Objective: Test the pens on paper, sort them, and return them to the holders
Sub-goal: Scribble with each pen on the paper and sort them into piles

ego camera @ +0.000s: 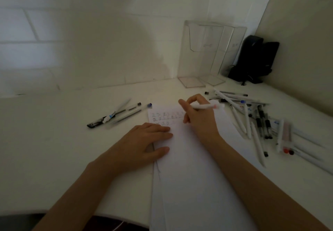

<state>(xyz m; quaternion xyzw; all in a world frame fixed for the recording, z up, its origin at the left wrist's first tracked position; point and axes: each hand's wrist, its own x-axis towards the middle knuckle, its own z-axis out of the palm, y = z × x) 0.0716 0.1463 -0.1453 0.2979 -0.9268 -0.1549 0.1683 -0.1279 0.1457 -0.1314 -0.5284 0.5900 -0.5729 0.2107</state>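
Right hand [198, 120] is pinching a white pen [207, 106]. The grip is curling round the slim matte barrel, thumb and forefinger closing on it. The pen is lying almost level above the top of the paper [194, 167], its pinkish end pointing right. The tip is hiding behind the fingers, so cannot tell if it is touching the sheet.

Left hand [142, 144] is lying flat, its grip spread, straight fingers side by side and holding nothing. It is pressing on the paper's left edge, palm resting on the tabletop [63, 149].

The paper is smooth, white and long: a few rectangular sheets stacked slightly askew, running from the near edge toward the middle. Rows of small square written marks [162, 118] are sitting at its top left corner, some dark, some faint reddish.

Left pens [117, 113] are lying slantwise in a small bunch just left of the paper: thin clear and white barrels with black and blue caps, blurred.

The right pile [252, 119] is sprawling right of the paper, pens crossing each other: white barrels, clear ones with black sections, two red ends at the near side.

The holders [207, 54], clear boxy acrylic, are standing upright against the tiled wall at the far corner, well apart from both hands. A black device [255, 59] is sitting just right of them.
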